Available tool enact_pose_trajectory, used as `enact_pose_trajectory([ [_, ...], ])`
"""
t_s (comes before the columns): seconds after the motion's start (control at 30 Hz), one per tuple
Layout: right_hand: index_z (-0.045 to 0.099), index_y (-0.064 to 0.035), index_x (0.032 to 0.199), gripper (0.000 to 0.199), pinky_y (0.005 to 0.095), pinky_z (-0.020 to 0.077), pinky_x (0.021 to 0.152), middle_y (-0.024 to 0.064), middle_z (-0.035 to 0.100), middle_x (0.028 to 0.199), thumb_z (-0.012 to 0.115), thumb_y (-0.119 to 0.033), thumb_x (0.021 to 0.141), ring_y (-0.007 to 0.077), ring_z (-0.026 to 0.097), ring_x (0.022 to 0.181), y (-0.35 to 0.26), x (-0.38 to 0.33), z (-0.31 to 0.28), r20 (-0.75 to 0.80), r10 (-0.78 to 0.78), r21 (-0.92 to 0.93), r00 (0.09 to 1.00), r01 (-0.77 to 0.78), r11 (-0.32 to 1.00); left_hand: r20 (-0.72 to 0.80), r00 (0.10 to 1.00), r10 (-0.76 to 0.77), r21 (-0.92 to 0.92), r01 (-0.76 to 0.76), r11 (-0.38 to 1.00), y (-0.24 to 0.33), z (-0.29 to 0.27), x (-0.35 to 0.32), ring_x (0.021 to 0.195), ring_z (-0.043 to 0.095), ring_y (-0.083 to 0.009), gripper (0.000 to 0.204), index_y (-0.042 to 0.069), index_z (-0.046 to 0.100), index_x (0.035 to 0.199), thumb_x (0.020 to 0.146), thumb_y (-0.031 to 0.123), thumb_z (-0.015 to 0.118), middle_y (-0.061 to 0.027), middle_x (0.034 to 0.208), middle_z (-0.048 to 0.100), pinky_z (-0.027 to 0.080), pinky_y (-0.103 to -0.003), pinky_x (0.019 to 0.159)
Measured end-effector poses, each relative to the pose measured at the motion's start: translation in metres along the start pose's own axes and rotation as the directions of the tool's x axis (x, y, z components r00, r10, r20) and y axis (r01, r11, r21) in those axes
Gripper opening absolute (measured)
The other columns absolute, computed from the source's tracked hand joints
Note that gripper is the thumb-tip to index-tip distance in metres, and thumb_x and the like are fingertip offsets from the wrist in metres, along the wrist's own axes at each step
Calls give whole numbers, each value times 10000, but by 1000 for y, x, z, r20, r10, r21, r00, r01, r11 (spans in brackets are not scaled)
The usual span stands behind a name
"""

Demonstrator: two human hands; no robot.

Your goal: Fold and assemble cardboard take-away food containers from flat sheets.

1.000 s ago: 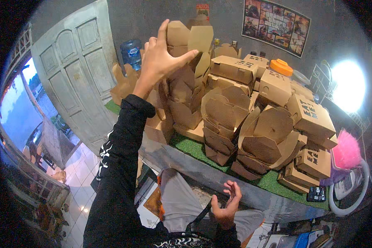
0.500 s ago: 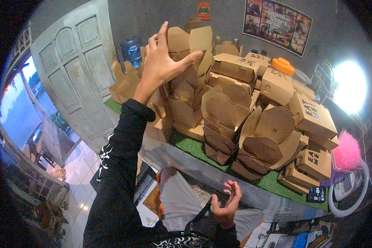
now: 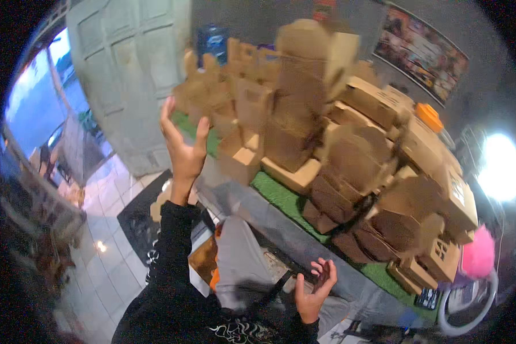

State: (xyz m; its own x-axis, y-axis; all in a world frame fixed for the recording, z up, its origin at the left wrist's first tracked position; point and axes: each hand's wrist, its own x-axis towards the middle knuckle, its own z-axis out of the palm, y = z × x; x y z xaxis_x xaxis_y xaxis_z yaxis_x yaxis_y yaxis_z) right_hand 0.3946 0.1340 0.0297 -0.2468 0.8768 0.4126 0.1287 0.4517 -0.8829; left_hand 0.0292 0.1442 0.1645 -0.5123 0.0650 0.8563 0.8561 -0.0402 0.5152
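My left hand (image 3: pixel 184 150) is raised in the air with thumb and fingers apart, holding nothing. It is nearest to the small brown open cartons (image 3: pixel 203 92) at the left end of the table. Over my lap, my right hand (image 3: pixel 315 291) hovers with loosely curled, parted fingers and nothing in it. A tall stack of nested open cardboard food boxes (image 3: pixel 295 109) stands beyond the hands. To its right are two more stacks of open boxes, a middle one (image 3: pixel 350 172) and a nearer one (image 3: pixel 404 212). The picture is blurred by motion.
Closed food boxes (image 3: pixel 378 100) are piled behind the stacks on green matting (image 3: pixel 281 192). A pink fluffy thing (image 3: pixel 479 252) and white ring (image 3: pixel 467 329) stand at the right, near a bright lamp (image 3: pixel 499 166). A pale door (image 3: pixel 132 80) is at the left.
The view has turned, shifting most of the scene right. My left hand has moved down and left, away from the tall box stack, still spread. My right hand stays over my lap.
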Motion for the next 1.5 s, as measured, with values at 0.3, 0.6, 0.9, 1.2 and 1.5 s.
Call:
enact_pose_trajectory([
  [0.3,259,2,1385,746,351,382,939,167,452,1276,665,-21,759,256,488,1096,4,-4,21,103,175,-205,979,-151,967,-47,716,-697,446,639,626,-245,-118,-282,1153,442,-433,761,-90,358,1281,798,407,674,-313,1210,466,348,-457,989],
  [0.6,303,-8,1391,675,412,423,888,214,470,1273,666,-210,859,316,513,1080,24,-2,68,322,258,-572,911,-30,820,-126,543,-830,650,677,344,-345,-147,-411,1079,470,-446,759,-32,391,1278,714,344,731,-294,1164,479,411,-521,884],
  [0.9,280,-27,1416,658,388,468,813,197,475,1249,625,-91,859,304,532,1017,53,-25,92,539,517,-743,664,87,663,-19,433,-901,904,393,169,-445,-145,-439,1294,323,-403,883,89,345,1392,653,314,773,-206,1432,317,336,-515,999],
  [1.2,281,-24,1411,667,373,467,819,176,485,1259,630,-71,845,269,536,998,70,-42,84,584,482,-744,654,193,639,88,564,-821,994,3,110,-486,-148,-466,897,615,-295,150,108,594,920,796,194,591,-87,933,616,505,-439,665],
  [1.5,331,-6,1385,628,373,455,827,187,506,1192,650,-125,857,281,536,1001,80,-44,93,644,480,-668,596,133,732,24,297,-955,962,252,103,-489,-153,-388,958,598,-349,212,76,612,983,839,202,520,-139,988,627,475,-444,851],
])
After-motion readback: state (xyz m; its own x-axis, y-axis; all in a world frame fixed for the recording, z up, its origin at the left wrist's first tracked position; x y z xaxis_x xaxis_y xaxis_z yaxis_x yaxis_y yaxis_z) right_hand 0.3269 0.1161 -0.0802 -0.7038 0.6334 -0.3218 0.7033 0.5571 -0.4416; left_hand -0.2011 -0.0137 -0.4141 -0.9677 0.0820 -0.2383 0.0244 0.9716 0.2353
